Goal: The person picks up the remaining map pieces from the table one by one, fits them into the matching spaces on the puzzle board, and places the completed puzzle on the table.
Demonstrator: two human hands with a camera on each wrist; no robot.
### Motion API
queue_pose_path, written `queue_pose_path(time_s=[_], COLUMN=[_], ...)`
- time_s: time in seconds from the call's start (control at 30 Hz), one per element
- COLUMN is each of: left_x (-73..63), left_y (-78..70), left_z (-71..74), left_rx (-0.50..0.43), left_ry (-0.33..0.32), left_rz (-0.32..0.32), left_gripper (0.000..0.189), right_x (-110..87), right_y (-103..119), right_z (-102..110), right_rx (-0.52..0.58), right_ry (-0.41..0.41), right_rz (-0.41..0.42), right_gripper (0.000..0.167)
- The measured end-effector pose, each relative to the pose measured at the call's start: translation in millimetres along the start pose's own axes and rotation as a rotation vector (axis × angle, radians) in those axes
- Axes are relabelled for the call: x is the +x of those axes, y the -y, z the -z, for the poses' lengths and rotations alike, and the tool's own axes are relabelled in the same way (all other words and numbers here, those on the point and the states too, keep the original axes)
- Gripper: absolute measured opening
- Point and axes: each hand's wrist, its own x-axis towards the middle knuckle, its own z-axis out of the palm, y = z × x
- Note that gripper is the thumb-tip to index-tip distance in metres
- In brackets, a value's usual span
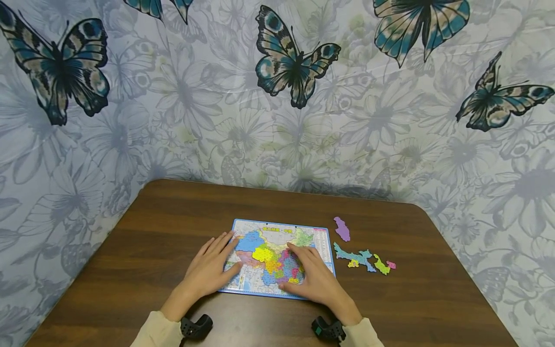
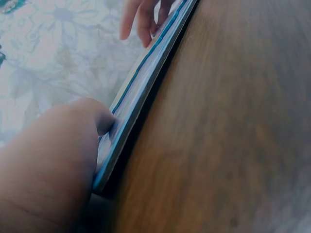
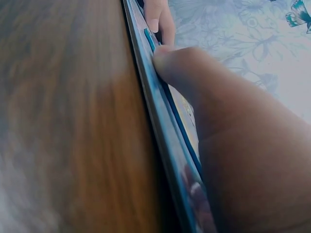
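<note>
A map puzzle board [image 1: 249, 285] with a blue border lies flat on the brown table, bearing colourful puzzle pieces. My left hand [image 1: 210, 267] rests over its left edge, fingers extended and thumb pointing inward. On the right part of the map, my right hand [image 1: 318, 279] lies with thumb and forefinger spread over the pieces and hides some of them. In the left wrist view the left thumb [image 2: 104, 119] is at the board's near edge. The right thumb [image 3: 170, 63] touches the board's surface near that edge in the right wrist view.
Loose pieces lie right of the board: a purple one [image 1: 342, 229], a long blue one [image 1: 347, 254], a small yellow one [image 1: 353, 263], a green one [image 1: 381, 266] and a pink one [image 1: 391, 265]. Behind the table [image 1: 130, 270] hangs a butterfly-patterned cloth [image 1: 195, 140].
</note>
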Motion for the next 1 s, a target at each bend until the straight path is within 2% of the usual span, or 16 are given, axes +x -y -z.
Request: queue_pose_path(time_s=[0.8, 1.0], left_x=[8.0, 9.4], left_y=[-5.2, -3.6], left_z=[-2.6, -2.8], left_rx=[0.075, 0.047], left_ry=[-0.032, 0.005], left_rz=[-0.017, -0.045], left_gripper=[0.064, 0.068], right_x=[-0.6, 1.8], right_y=[-1.1, -4.4], right_z=[-2.0, 1.5], right_rx=[0.009, 0.004], right_ry=[-0.02, -0.006], right_rz=[0.014, 0.051], right_gripper=[0.089, 0.088])
